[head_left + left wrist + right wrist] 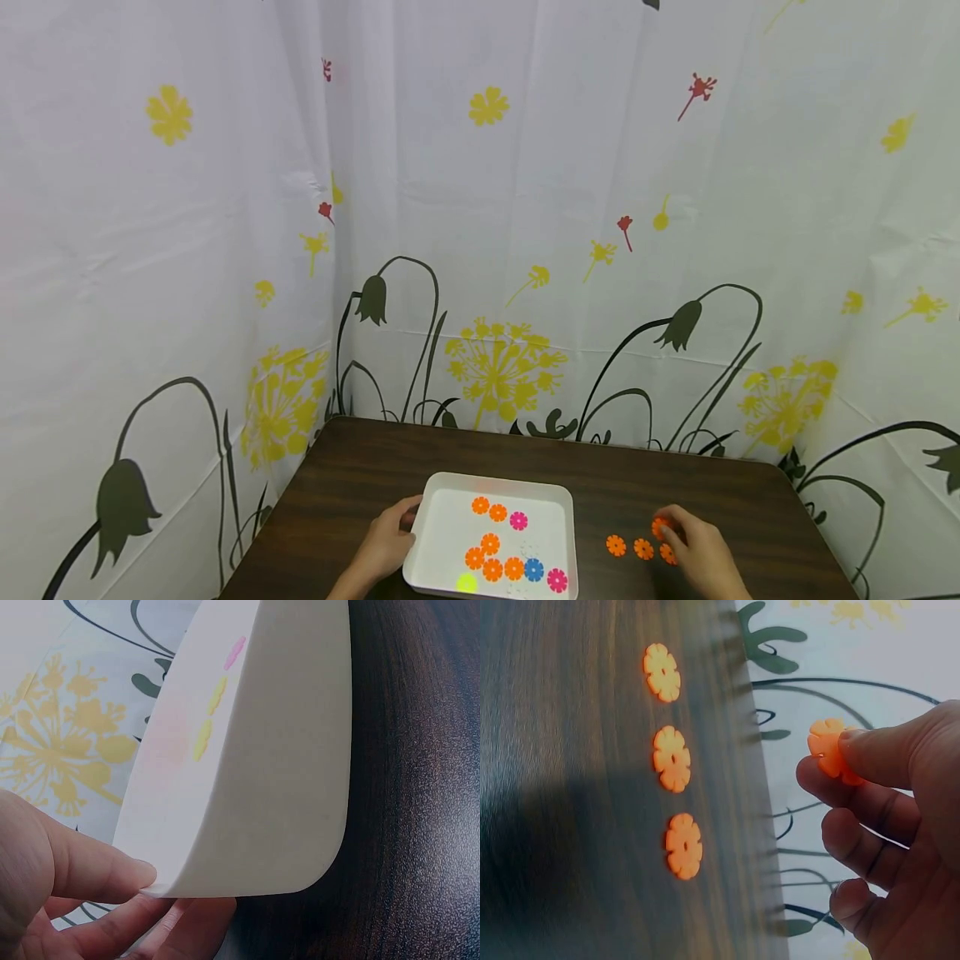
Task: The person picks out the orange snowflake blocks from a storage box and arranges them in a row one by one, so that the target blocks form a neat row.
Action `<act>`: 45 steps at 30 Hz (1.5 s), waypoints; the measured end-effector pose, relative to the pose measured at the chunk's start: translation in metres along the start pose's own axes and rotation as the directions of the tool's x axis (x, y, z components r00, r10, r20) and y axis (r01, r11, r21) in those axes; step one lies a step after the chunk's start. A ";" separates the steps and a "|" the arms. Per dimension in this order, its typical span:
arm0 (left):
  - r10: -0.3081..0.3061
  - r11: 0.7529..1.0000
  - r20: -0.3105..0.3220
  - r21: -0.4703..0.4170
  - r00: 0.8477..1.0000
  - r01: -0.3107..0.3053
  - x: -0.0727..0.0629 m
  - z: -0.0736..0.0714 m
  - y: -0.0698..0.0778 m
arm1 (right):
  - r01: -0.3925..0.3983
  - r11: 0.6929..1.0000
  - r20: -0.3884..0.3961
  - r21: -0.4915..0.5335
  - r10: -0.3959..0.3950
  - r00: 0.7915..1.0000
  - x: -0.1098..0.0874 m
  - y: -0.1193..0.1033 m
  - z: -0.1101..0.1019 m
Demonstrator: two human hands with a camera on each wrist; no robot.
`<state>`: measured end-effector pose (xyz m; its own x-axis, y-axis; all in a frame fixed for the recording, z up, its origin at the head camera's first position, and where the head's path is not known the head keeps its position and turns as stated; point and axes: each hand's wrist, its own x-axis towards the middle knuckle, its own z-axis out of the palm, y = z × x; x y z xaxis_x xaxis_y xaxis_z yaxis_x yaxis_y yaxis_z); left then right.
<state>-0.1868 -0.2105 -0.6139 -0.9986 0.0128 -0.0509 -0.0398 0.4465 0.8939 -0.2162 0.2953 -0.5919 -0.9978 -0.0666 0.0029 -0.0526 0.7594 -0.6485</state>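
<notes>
- A floral curtain (450, 183) filled the upper frame and both sides.
- The dark wood-grain counter (360, 467) spanned the lower frame beneath the tray and pieces.
- At lower centre, the white tray (446, 517) lay open side up, so its pieces showed to the head view; the left wrist view caught mostly its outer wall.
- The left grip (386, 542) grasped the tray's left side, presumably to steady it. The left wrist view revealed a thumb on the rim and fingers beneath, largely hidden from the head view.
- The right grip (697, 546), at lower right, pinched one orange flower piece (826, 746) between thumb and forefinger, a hold that likely suited something so thin. The right wrist view showed it clear of the counter.
- Three loose orange pieces (643, 548) lay in a row at lower right, apart, perhaps for easy picking; their centre holes showed best in the right wrist view.
- Inside the tray were small flower pieces (513, 568), mostly orange, plus pink, blue and yellow.
</notes>
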 end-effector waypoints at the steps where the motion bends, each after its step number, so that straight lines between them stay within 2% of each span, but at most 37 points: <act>1: -0.001 1.000 -0.002 0.002 1.000 0.001 0.000 0.000 0.000 | 0.000 1.000 -0.001 -0.005 0.000 1.000 0.000 0.002 -0.001; 14: -0.010 1.000 -0.007 0.016 1.000 0.010 0.000 0.001 0.002 | -0.066 0.996 0.028 -0.055 0.068 0.997 0.002 0.039 -0.013; 22: -0.007 1.000 -0.011 0.022 1.000 0.007 0.001 0.001 0.000 | -0.106 0.992 0.053 -0.068 0.110 0.993 0.003 0.054 -0.013; 32: 0.003 1.000 -0.011 0.012 1.000 -0.003 0.000 0.001 0.001 | -0.155 0.985 0.079 -0.077 0.161 0.984 0.004 0.066 -0.012; 40: 0.010 1.000 -0.007 0.011 1.000 -0.010 -0.001 0.001 0.002 | -0.184 0.973 0.127 -0.136 0.201 0.971 0.005 0.073 -0.006; 45: 0.001 1.000 -0.015 0.008 1.000 -0.001 -0.001 0.001 0.002 | -0.177 0.969 0.127 -0.171 0.200 0.972 0.008 0.072 -0.006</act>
<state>-0.1861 -0.2086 -0.6123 -0.9991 0.0001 -0.0433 -0.0385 0.4539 0.8902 -0.2279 0.3538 -0.6342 -0.9748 0.0051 -0.2231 0.1187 0.8584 -0.4990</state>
